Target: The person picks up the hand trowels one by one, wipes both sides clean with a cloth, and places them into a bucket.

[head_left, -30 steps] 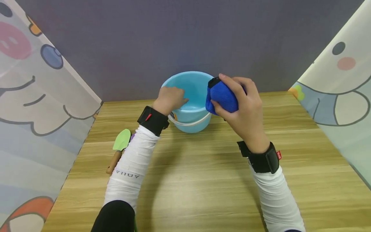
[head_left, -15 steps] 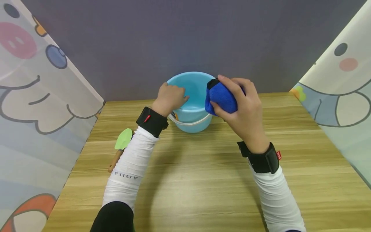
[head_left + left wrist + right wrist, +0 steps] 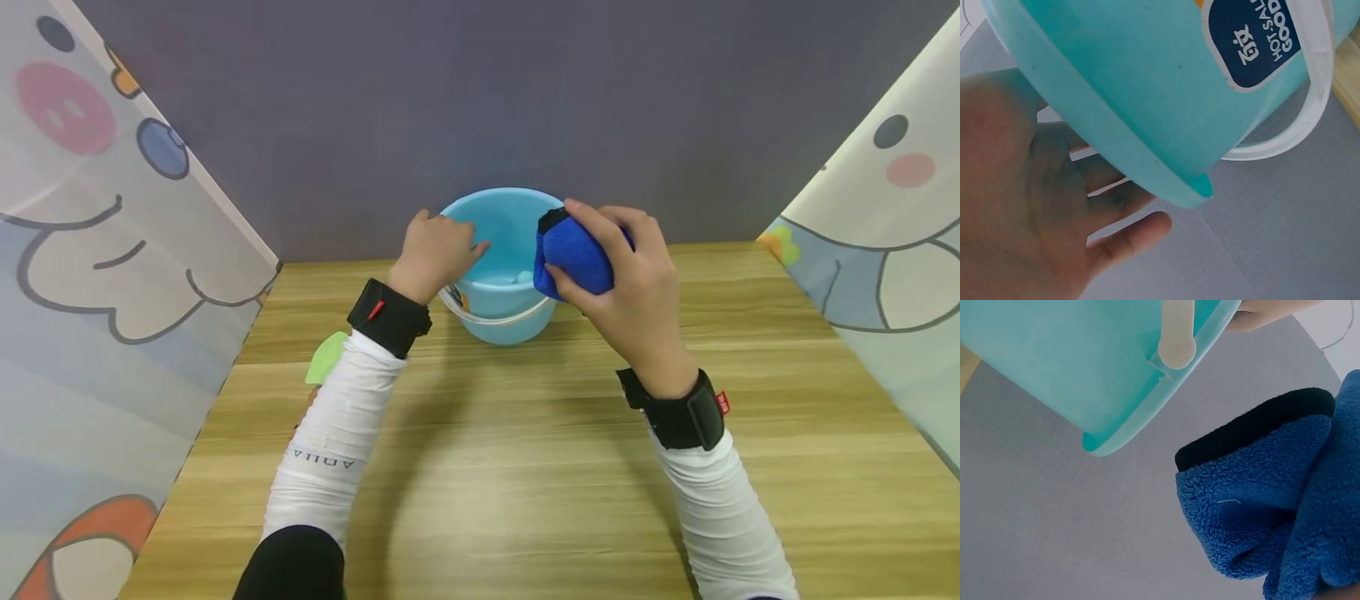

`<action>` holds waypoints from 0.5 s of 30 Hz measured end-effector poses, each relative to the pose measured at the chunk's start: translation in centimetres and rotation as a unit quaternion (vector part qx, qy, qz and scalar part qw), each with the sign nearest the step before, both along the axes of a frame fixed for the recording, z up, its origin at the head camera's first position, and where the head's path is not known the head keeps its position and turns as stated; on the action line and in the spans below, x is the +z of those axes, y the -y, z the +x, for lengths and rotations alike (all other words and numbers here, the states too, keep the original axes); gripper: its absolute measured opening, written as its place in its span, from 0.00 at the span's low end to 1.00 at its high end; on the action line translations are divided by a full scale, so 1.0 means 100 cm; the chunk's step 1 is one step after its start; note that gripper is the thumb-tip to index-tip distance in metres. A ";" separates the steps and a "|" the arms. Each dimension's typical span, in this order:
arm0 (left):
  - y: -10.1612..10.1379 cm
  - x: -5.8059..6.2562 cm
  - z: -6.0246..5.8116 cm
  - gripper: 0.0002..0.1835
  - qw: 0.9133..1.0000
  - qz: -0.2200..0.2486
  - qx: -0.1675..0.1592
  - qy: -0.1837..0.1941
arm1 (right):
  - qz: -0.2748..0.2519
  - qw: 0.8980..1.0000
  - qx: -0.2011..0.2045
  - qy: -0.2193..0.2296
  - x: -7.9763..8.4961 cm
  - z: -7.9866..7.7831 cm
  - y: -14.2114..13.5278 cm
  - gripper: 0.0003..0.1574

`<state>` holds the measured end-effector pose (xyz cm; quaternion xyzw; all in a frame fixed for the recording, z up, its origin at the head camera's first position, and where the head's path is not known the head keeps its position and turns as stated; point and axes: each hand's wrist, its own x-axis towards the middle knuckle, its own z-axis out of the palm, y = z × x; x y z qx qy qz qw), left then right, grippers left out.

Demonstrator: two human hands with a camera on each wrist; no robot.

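A folded blue towel with a black edge band [image 3: 579, 254] is gripped in my right hand [image 3: 645, 292], thumb below and fingers over the top. It is held in the air at the right side of a light blue bucket [image 3: 498, 332]. In the right wrist view the towel [image 3: 1247, 494] and the bucket [image 3: 1072, 369] are apart. My left hand [image 3: 435, 250] is at the bucket's left rim. In the left wrist view its fingers [image 3: 1132, 240] stretch out beside the rim, loosely spread; whether they touch it I cannot tell. A small pale blue patch shows inside the bucket.
The bucket's white handle [image 3: 506, 318] hangs down at its front. A light green trowel blade [image 3: 326, 358] lies on the wooden table [image 3: 547, 483], partly under the left forearm. A grey wall [image 3: 465, 100] stands behind, with cartoon-printed panels at both sides.
The whole view has shifted slightly, so the scene sits further right. My left hand has drawn a little left from the bucket. The towel stays in my right hand. A pale patch now shows inside the bucket.
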<state>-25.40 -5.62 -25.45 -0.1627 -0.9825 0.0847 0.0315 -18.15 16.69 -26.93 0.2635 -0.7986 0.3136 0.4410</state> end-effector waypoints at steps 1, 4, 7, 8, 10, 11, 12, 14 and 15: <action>0.001 -0.001 0.001 0.21 1.000 0.002 -0.004 -0.002 | 0.001 1.000 0.000 0.002 -0.001 0.000 0.000 0.37; 0.004 -0.003 0.003 0.21 1.000 0.006 -0.015 -0.014 | 0.008 1.000 -0.002 0.007 -0.003 -0.001 0.000 0.38; 0.008 -0.005 0.006 0.22 0.999 0.009 -0.024 -0.029 | 0.015 1.000 -0.004 0.012 -0.005 -0.002 0.000 0.39; 0.010 -0.005 0.008 0.22 0.999 0.013 -0.026 -0.036 | 0.018 1.000 -0.005 0.013 -0.005 -0.002 0.000 0.39; 0.013 -0.005 0.011 0.24 0.998 0.022 -0.028 -0.046 | 0.019 1.000 -0.004 0.015 -0.006 -0.002 0.000 0.39; 0.014 -0.005 0.013 0.24 0.998 0.027 -0.028 -0.051 | 0.021 1.000 -0.004 0.015 -0.006 -0.002 0.000 0.39; 0.016 -0.005 0.015 0.24 0.997 0.032 -0.029 -0.058 | 0.020 1.000 -0.002 0.015 -0.006 -0.002 0.001 0.39; 0.019 -0.006 0.019 0.25 0.996 0.038 -0.031 -0.072 | 0.019 1.000 0.001 0.015 -0.006 -0.003 0.002 0.38; 0.021 -0.006 0.021 0.26 0.996 0.042 -0.032 -0.078 | 0.021 1.000 0.002 0.014 -0.006 -0.003 0.002 0.38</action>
